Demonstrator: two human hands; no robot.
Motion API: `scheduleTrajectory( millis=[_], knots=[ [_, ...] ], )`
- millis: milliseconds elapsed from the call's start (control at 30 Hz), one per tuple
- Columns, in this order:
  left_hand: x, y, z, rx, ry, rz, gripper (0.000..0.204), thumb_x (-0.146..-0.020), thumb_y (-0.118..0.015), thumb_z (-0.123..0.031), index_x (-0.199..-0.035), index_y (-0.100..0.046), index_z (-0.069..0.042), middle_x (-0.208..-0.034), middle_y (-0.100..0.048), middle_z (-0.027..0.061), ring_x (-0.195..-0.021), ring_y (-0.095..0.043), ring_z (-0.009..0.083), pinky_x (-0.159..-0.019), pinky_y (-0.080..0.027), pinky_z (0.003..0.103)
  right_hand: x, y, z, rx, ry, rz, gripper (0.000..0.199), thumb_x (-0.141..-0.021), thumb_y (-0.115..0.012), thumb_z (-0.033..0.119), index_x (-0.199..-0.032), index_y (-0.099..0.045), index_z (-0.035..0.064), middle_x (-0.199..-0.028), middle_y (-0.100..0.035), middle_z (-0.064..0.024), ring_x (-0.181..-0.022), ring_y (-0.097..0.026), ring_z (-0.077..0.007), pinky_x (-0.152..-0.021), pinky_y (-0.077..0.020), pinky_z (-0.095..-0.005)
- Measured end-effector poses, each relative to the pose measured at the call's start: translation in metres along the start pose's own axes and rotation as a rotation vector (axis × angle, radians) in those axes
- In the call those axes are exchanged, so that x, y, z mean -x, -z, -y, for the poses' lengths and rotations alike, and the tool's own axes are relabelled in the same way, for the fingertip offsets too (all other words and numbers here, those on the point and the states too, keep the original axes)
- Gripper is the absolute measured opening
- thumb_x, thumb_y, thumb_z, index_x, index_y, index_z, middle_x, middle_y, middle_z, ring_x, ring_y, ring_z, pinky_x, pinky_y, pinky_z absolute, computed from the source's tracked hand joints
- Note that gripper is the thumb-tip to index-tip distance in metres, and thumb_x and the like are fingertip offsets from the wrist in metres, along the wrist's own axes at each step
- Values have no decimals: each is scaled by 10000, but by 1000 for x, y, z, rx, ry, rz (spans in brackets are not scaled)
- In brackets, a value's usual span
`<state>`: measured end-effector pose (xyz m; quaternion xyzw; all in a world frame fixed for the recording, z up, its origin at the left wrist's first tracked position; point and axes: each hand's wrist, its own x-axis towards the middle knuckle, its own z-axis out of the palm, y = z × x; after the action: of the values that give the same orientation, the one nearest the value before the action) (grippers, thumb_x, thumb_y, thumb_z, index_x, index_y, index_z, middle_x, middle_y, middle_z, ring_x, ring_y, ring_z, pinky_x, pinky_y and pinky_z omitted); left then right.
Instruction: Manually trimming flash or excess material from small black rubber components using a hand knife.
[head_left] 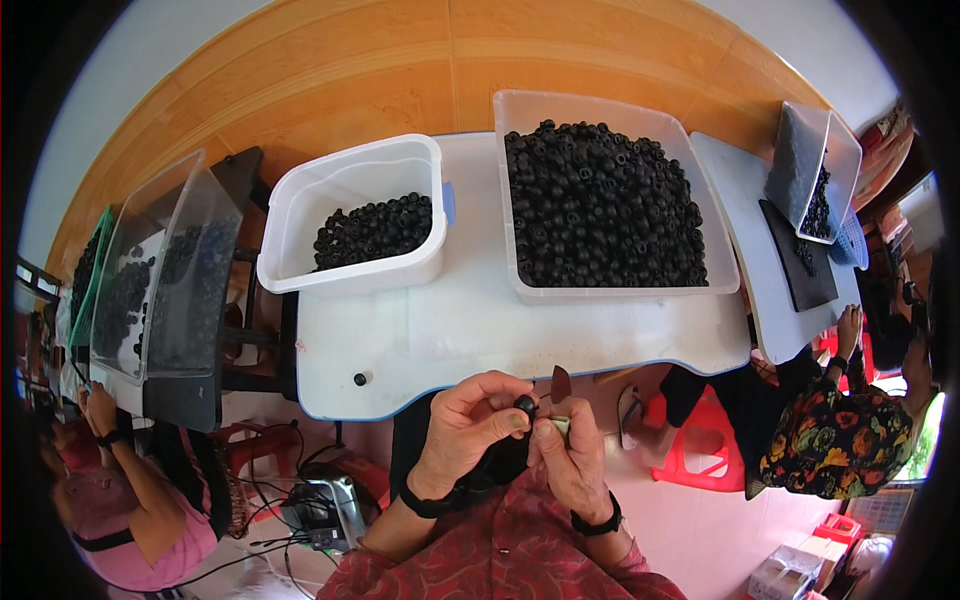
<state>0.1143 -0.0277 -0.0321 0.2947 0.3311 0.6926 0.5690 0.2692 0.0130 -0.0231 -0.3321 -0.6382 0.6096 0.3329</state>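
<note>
My left hand point(468, 425) pinches a small black round part point(525, 404) between thumb and fingertips, just below the near edge of the white table point(450, 330). My right hand point(572, 455) grips a small knife point(561, 385) whose dark blade points up beside the part. The two hands touch each other over my lap. A large clear tub point(600, 285) heaped with black round parts stands on the table at the right. A smaller white tub point(350, 270), holding a lower pile of the same parts, stands at the left. One loose black part point(360, 379) lies near the table's front left corner.
A person in pink point(120, 500) works at tilted clear bins point(165, 280) of black parts on the left. Another person in a flowered top point(840, 440) sits at a second white table point(750, 260) on the right with a tilted bin point(815, 180). A red stool point(700, 450) and cables point(300, 500) are on the floor.
</note>
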Motion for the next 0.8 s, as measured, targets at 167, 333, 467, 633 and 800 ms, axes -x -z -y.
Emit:
scheduleTrajectory(
  millis=[167,333,467,633,800],
  knots=[
    [2,4,4,-76,-2,37,254,-858,-647,18,-1108,-614,51,-988,-619,83,-791,-603,114,-715,-510,225,-2,-1,5,-36,-26,16,165,-993,-489,179,-1011,-435,24,-707,-555,-33,-536,-495,-58,-463,-376,-193],
    [1,1,2,-96,-25,27,239,-841,-665,20,-1078,-642,46,-1036,-602,95,-828,-610,123,-727,-512,220,-2,1,8,-28,-51,37,187,-996,-484,204,-1008,-431,25,-673,-546,-24,-522,-491,-56,-458,-369,-191],
    [2,2,1,-107,-24,32,243,-829,-680,16,-1069,-653,38,-1046,-602,91,-860,-609,122,-736,-508,217,-3,0,9,-50,-59,42,197,-999,-479,217,-1009,-425,28,-632,-533,-10,-509,-488,-52,-450,-358,-190],
    [1,4,2,-207,-92,68,259,-809,-703,11,-1064,-664,22,-1053,-604,86,-897,-602,114,-737,-494,201,-2,1,5,-56,-28,41,187,-1000,-476,212,-1011,-422,33,-615,-527,-6,-504,-483,-50,-448,-350,-188],
    [2,3,2,-191,-70,60,262,-805,-707,12,-1063,-664,22,-1046,-606,86,-890,-604,115,-740,-495,203,0,1,5,-2,1,36,149,-995,-481,160,-994,-421,24,-625,-522,-8,-509,-486,-53,-455,-366,-195]
  ],
)
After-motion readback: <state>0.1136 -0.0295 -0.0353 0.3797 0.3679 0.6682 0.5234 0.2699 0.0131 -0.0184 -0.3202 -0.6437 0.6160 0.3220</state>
